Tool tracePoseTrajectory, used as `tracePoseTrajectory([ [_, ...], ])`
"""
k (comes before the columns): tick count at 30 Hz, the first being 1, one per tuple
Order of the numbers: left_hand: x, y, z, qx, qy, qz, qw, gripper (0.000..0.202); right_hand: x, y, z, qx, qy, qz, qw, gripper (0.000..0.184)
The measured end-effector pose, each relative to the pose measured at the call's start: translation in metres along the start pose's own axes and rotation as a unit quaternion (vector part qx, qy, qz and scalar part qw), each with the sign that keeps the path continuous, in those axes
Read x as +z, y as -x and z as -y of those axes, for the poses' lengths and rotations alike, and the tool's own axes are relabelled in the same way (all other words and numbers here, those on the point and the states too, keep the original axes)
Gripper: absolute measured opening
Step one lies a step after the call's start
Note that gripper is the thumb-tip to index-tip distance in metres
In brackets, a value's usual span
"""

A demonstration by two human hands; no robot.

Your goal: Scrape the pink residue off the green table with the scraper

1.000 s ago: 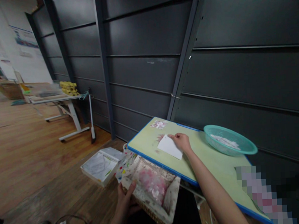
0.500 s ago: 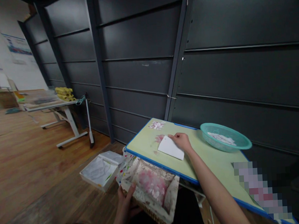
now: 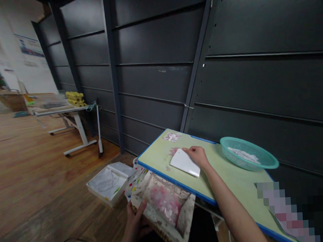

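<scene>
My right hand [image 3: 198,155] grips a white flat plastic scraper [image 3: 184,162] and presses it on the pale green table top [image 3: 234,175] with a blue edge. Small heaps of pink and white bits [image 3: 172,136] lie on the table just beyond the scraper. My left hand [image 3: 138,220] holds the near rim of a cloth-lined wicker basket [image 3: 183,221] below the table edge. Pink and white bits [image 3: 164,204] fill the basket.
A teal plastic bowl [image 3: 248,153] with white pieces stands at the table's far right. A white open box [image 3: 107,179] lies on the wooden floor to the left. A dark panelled wall runs behind. Another table [image 3: 60,109] with yellow stacked things stands far left.
The scraper in my right hand has tilted and slid slightly toward the table's near edge. My left hand keeps its hold on the basket. The view has shifted a little.
</scene>
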State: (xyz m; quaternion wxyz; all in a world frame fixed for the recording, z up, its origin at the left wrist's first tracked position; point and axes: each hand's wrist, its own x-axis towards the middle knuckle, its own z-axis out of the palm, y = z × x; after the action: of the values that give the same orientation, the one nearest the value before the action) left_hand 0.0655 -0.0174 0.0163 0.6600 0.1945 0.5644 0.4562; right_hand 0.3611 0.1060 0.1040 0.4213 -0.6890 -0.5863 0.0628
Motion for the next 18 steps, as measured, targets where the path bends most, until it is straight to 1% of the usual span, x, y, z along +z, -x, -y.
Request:
tracePoseTrajectory([
  [2, 0.001, 0.0, 0.0, 0.001, -0.005, -0.007, 1.0, 0.081, 0.0, 0.0, -0.001, 0.0, 0.016, -0.012, 1.0, 0.055],
  [6, 0.002, 0.003, -0.001, 0.001, -0.013, -0.007, 1.0, 0.079, 0.0, 0.0, -0.002, -0.013, 0.015, 0.014, 1.0, 0.054],
  [10, 0.003, 0.005, -0.003, 0.003, -0.01, -0.009, 1.0, 0.076, 0.0, 0.001, -0.001, 0.004, 0.027, -0.006, 1.0, 0.053],
  [12, 0.004, 0.006, -0.004, -0.001, -0.018, -0.013, 1.0, 0.076, 0.002, 0.003, 0.0, -0.007, 0.043, 0.007, 0.999, 0.051],
  [15, 0.005, 0.01, -0.006, -0.004, -0.016, -0.013, 1.0, 0.076, 0.004, 0.005, 0.003, -0.03, 0.032, 0.049, 0.998, 0.049],
  [16, 0.006, 0.011, -0.006, -0.002, -0.011, -0.011, 1.0, 0.074, 0.004, 0.005, 0.004, -0.031, 0.023, 0.052, 0.998, 0.05],
  [18, 0.006, 0.012, -0.007, 0.004, 0.0, -0.005, 1.0, 0.073, 0.001, 0.004, 0.004, -0.021, 0.013, 0.038, 0.999, 0.051],
])
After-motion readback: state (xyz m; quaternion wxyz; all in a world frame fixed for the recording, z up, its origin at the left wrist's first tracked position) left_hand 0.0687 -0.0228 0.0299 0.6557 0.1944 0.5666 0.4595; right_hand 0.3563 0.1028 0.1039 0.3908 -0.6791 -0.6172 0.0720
